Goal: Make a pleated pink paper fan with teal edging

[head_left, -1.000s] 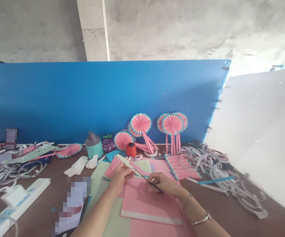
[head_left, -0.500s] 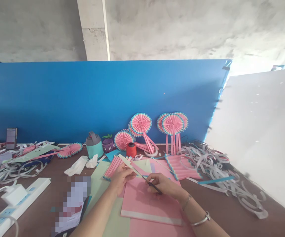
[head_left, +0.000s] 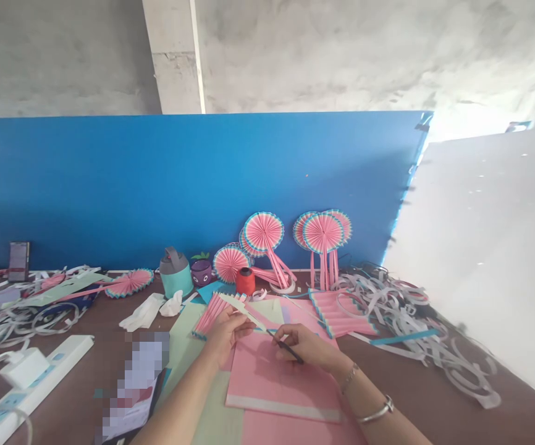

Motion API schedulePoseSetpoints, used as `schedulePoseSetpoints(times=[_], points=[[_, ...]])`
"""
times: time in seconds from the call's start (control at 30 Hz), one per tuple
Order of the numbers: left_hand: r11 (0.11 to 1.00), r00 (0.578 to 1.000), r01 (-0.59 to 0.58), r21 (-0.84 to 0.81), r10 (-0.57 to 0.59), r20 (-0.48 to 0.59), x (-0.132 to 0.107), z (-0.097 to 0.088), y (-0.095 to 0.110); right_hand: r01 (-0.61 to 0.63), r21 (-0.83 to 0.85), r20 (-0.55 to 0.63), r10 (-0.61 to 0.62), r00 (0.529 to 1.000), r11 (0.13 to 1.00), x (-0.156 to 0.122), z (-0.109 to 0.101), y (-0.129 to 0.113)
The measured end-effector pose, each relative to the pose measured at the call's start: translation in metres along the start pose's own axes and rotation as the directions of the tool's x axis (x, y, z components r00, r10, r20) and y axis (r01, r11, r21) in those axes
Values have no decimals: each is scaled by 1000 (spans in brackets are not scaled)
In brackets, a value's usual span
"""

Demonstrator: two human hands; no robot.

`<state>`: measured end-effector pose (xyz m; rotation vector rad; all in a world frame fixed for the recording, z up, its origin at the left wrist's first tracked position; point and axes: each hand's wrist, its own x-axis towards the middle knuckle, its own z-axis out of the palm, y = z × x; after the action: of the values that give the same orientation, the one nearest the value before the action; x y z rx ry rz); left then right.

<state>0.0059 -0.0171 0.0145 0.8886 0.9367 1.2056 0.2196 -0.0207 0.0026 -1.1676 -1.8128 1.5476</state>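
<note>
Between the fingertips of my left hand (head_left: 222,334) is a narrow pale-green paper strip (head_left: 236,303), slanting down to the right. My right hand (head_left: 305,347) is closed around a slim dark tool (head_left: 290,353); its exact kind I cannot make out. The tool's tip meets or nearly meets the strip's lower end. Both hands are over a pink paper sheet (head_left: 281,389) with a pale band along its near edge. Beside my left hand lies a pleated pink paper piece (head_left: 207,316) with blue edges. Another pleated pink piece (head_left: 341,314) rests beyond my right hand.
Finished-looking pink paper fans (head_left: 324,233) lean against the blue partition (head_left: 156,179). A red thread spool (head_left: 245,282), purple cup (head_left: 201,272) and teal container (head_left: 175,276) stand at the back. Curled paper strips (head_left: 411,321) pile up right; a power strip (head_left: 40,383) and phone (head_left: 133,389) lie left.
The view has shifted very slightly. Both hands keep nearly the same pose, with the strip and the dark tool still held.
</note>
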Motion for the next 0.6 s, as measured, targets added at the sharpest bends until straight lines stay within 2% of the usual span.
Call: schedulePoseSetpoints(times=[0.6], points=[[995, 998, -26, 94, 21, 51, -2, 3, -4, 6, 47, 28, -7, 1000, 999, -1, 2, 0]])
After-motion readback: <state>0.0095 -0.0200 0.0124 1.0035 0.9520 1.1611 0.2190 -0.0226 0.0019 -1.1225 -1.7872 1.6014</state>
